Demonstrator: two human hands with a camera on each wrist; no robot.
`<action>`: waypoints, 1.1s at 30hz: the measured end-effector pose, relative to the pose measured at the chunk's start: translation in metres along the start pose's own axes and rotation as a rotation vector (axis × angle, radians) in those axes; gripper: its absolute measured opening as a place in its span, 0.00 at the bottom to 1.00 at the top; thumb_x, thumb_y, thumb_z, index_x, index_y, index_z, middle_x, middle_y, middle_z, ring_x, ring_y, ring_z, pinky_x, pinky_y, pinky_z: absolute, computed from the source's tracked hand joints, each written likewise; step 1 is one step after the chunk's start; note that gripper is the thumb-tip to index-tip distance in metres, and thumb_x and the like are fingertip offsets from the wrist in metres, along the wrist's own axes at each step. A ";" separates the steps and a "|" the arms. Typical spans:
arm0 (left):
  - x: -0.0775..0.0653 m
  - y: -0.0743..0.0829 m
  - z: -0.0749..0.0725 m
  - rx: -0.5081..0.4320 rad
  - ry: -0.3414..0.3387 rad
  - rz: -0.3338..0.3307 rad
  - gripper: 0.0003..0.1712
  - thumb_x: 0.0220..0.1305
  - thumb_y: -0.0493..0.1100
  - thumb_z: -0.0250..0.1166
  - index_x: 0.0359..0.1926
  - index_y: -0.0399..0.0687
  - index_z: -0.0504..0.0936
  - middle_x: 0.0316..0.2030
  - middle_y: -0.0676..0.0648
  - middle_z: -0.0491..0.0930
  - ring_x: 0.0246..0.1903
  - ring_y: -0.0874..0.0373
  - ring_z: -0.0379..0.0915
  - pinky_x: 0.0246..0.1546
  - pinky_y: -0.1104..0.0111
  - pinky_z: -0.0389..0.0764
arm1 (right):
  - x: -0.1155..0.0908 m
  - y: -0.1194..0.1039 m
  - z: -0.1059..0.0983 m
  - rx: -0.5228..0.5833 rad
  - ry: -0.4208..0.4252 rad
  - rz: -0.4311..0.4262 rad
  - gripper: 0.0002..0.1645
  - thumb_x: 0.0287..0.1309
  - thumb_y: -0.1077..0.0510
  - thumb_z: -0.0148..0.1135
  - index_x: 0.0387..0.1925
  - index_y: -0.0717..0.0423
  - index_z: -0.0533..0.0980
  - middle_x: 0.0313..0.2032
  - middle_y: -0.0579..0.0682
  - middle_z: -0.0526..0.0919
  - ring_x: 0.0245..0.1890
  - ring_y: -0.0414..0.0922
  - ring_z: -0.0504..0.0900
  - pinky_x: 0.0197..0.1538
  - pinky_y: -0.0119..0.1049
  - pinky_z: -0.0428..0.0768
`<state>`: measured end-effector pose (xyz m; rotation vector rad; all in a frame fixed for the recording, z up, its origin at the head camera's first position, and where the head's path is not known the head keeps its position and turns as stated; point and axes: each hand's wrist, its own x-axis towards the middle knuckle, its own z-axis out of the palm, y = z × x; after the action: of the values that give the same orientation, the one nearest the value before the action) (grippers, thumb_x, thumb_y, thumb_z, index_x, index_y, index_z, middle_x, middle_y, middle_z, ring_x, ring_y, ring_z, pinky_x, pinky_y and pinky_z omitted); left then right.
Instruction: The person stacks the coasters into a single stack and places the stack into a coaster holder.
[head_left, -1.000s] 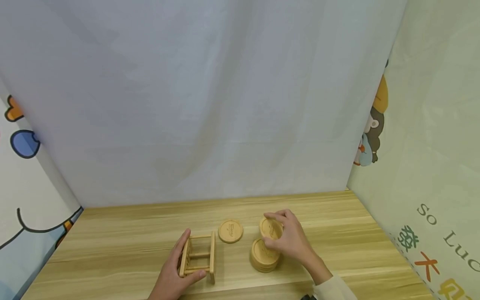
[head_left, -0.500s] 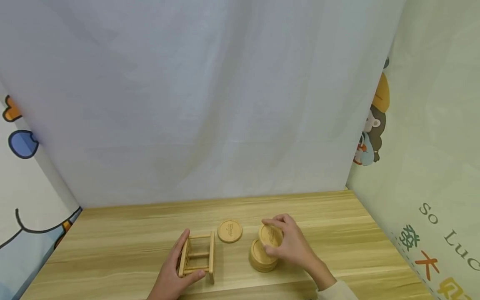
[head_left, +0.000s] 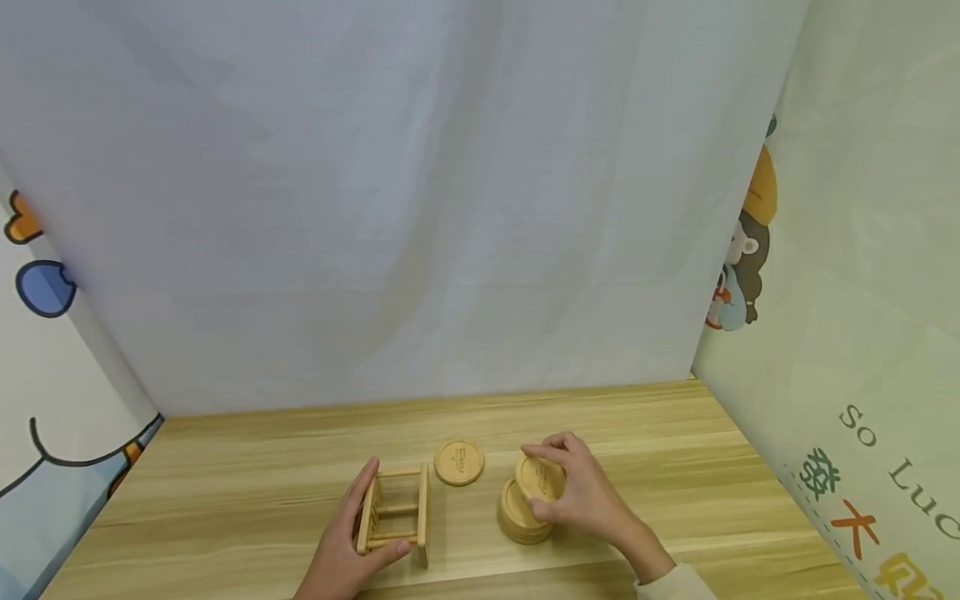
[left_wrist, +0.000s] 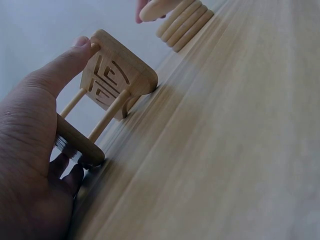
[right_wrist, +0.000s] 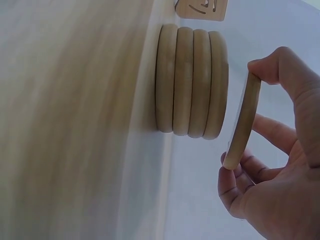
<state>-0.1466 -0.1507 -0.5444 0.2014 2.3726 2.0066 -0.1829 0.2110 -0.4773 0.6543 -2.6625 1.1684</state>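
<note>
My left hand [head_left: 347, 533] grips a small wooden coaster holder [head_left: 423, 512], with two slotted end panels joined by rods. In the left wrist view, the thumb reaches along its top to the far panel and the other fingers are behind the near panel. My right hand [head_left: 588, 492] pinches a round wooden coaster [head_left: 535, 477] by its edge, thumb on one side and fingers on the other. That coaster is tilted close over a stack of several coasters [right_wrist: 192, 82], with a gap showing in the right wrist view.
One more coaster [head_left: 459, 462] lies flat on the wood-grain table [head_left: 247, 492], between the holder and the stack and a little farther back. A pale curtain [head_left: 420, 208] hangs behind the table, and printed cloths stand at the left and right sides.
My right hand has shifted slightly toward the near left with its coaster, which now overlaps more of the stack. The left hand and the holder have stayed in place.
</note>
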 end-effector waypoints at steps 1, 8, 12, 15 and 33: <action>0.000 0.000 0.000 0.003 0.001 -0.002 0.67 0.63 0.42 0.85 0.91 0.63 0.52 0.83 0.31 0.58 0.65 0.36 0.76 0.49 0.63 0.87 | 0.000 0.000 0.000 0.000 -0.001 -0.006 0.39 0.44 0.60 0.83 0.64 0.60 0.87 0.53 0.50 0.78 0.54 0.48 0.75 0.57 0.47 0.79; 0.000 0.002 0.000 0.008 0.010 -0.018 0.66 0.63 0.43 0.85 0.91 0.64 0.53 0.82 0.31 0.59 0.64 0.37 0.78 0.49 0.62 0.87 | -0.002 0.002 0.003 0.001 -0.045 -0.063 0.40 0.45 0.59 0.82 0.65 0.58 0.87 0.54 0.48 0.78 0.55 0.47 0.76 0.61 0.46 0.80; 0.000 0.002 0.001 0.002 0.012 -0.028 0.66 0.62 0.43 0.85 0.91 0.64 0.53 0.82 0.30 0.60 0.63 0.38 0.79 0.49 0.62 0.87 | -0.002 0.001 0.005 0.002 -0.081 -0.060 0.41 0.45 0.60 0.81 0.66 0.59 0.86 0.55 0.47 0.77 0.57 0.47 0.75 0.62 0.47 0.80; 0.000 0.002 0.001 0.005 0.011 -0.032 0.66 0.63 0.44 0.85 0.91 0.65 0.53 0.82 0.30 0.60 0.63 0.38 0.79 0.49 0.62 0.87 | -0.001 -0.001 0.005 -0.003 -0.089 -0.058 0.41 0.45 0.60 0.82 0.66 0.59 0.86 0.55 0.46 0.77 0.58 0.48 0.75 0.63 0.48 0.80; 0.001 0.002 0.002 0.007 0.009 -0.022 0.66 0.62 0.44 0.85 0.91 0.66 0.53 0.83 0.32 0.58 0.65 0.37 0.78 0.50 0.62 0.87 | 0.000 -0.004 0.006 -0.036 -0.127 -0.085 0.43 0.42 0.60 0.81 0.67 0.59 0.86 0.56 0.45 0.77 0.58 0.47 0.73 0.63 0.45 0.79</action>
<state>-0.1469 -0.1485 -0.5425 0.1669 2.3765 1.9944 -0.1807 0.2038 -0.4787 0.8533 -2.7214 1.0880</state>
